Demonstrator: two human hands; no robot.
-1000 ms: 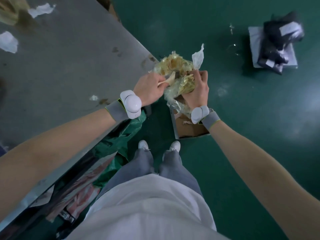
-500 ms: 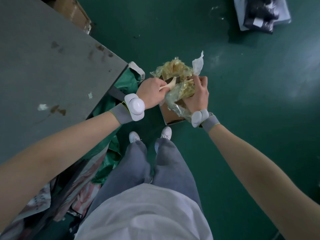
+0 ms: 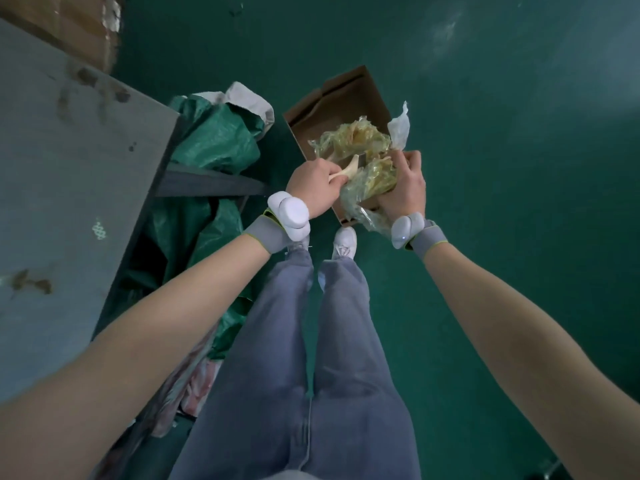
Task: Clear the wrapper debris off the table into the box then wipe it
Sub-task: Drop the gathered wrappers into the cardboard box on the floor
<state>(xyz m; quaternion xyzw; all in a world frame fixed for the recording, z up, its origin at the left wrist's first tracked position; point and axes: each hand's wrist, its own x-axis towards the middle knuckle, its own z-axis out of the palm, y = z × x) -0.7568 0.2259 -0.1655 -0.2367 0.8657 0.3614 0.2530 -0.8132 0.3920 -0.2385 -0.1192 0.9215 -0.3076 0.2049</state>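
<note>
A wad of crumpled yellowish clear wrapper debris [image 3: 360, 147] hangs above an open cardboard box [image 3: 339, 98] that stands on the green floor. My right hand [image 3: 403, 188] grips the wad from the right side, with a white scrap sticking up above its fingers. My left hand [image 3: 313, 187] holds a pale strip of the wrapper at the wad's left edge. The grey table [image 3: 69, 168] lies to the left, with brown stains and a small white scrap [image 3: 99, 229] on its top.
Green tarpaulin [image 3: 211, 147] and a white bag are bundled under the table's edge, beside the box. Another cardboard box [image 3: 69, 26] sits at the top left. My legs and white shoes stand just short of the box. Green floor spreads to the right.
The view has swung away from the table toward the floor. Both hands have carried the wrapper wad off the table's edge and over the box, which now shows far more of its inside.
</note>
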